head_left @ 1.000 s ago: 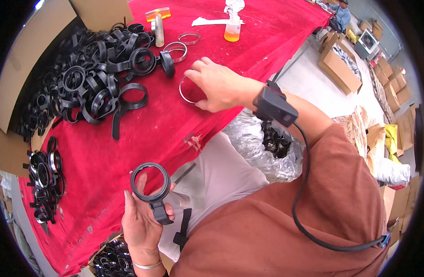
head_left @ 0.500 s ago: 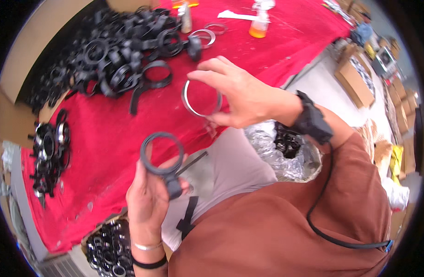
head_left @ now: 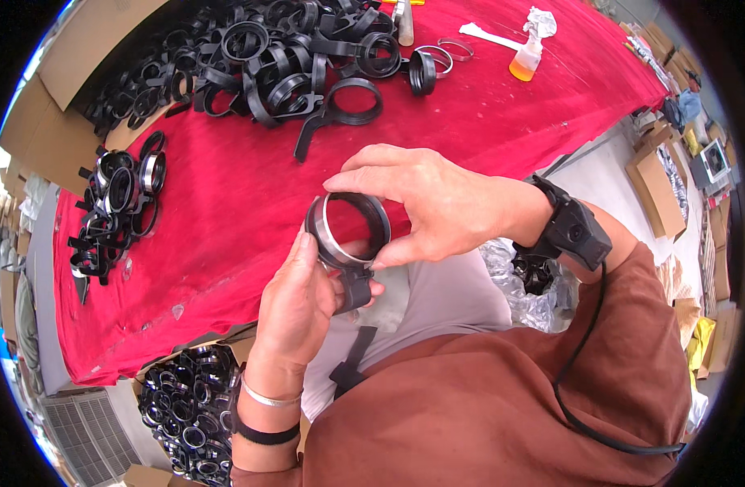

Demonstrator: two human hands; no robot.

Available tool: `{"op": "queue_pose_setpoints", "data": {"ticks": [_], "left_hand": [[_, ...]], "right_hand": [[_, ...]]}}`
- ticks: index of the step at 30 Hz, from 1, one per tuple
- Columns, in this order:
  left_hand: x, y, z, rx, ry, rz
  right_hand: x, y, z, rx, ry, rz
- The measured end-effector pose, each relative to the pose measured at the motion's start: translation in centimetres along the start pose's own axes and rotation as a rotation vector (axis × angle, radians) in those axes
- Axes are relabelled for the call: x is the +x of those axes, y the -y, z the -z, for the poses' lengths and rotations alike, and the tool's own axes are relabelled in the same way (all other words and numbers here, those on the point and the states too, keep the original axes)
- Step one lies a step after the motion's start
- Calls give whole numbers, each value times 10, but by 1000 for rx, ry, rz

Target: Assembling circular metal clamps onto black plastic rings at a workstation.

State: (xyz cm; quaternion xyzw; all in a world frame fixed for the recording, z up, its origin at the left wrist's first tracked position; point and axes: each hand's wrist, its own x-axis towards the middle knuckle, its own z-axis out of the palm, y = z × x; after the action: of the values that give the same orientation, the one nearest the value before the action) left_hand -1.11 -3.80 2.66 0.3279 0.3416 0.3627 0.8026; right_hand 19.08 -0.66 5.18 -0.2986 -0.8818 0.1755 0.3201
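In my left hand (head_left: 289,312) is a black ring with a short block-like stem (head_left: 354,290), gripped near the stem. My right hand (head_left: 445,199) curves over the far side, its fingers and thumb closed on a thin silver metal ring (head_left: 327,235). The metal ring lies against the black ring's round rim, and both hands meet there. Whether it is fully seated around the rim, I cannot tell. Part of the rims is hidden behind my fingers.
A big pile of black ring parts (head_left: 287,81) covers the far left of the red cloth (head_left: 218,211). A smaller cluster (head_left: 120,195) with silver bands is at left. Two loose metal rings (head_left: 434,61) and a bottle of orange liquid (head_left: 525,63) lie beyond. Below sits a box of banded rings (head_left: 190,410).
My hands have come together: the right brought the metal ring down onto the black ring, while the left raised it slightly. The whole view has also shifted.
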Motion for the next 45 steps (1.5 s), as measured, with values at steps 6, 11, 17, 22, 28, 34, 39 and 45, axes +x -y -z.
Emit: {"op": "queue_pose_setpoints", "data": {"ticks": [6,11,17,22,28,34,39,45], "left_hand": [[-4,2,-2,300,-70,-64],[-17,0,2,408,-192,-349],[-13,4,4,456,-354,-523],[-8,-36,43,538,-393,-456],[44,-204,146,1502,-841,-899],[84,-236,197,2130,-1179,-1073],[62,-96,54,188,46,-153],[11,-19,67,-188,213,1]], "right_hand": [[4,5,2,-50,48,-13],[11,18,-7,633,-119,-563],[43,3,-64,501,-310,-615],[72,-9,-67,329,-282,-549],[47,-69,11,-607,-423,-523],[34,-105,21,-344,-187,-437],[17,-54,6,11,-408,-33],[1,-50,49,273,-305,-223]]}}
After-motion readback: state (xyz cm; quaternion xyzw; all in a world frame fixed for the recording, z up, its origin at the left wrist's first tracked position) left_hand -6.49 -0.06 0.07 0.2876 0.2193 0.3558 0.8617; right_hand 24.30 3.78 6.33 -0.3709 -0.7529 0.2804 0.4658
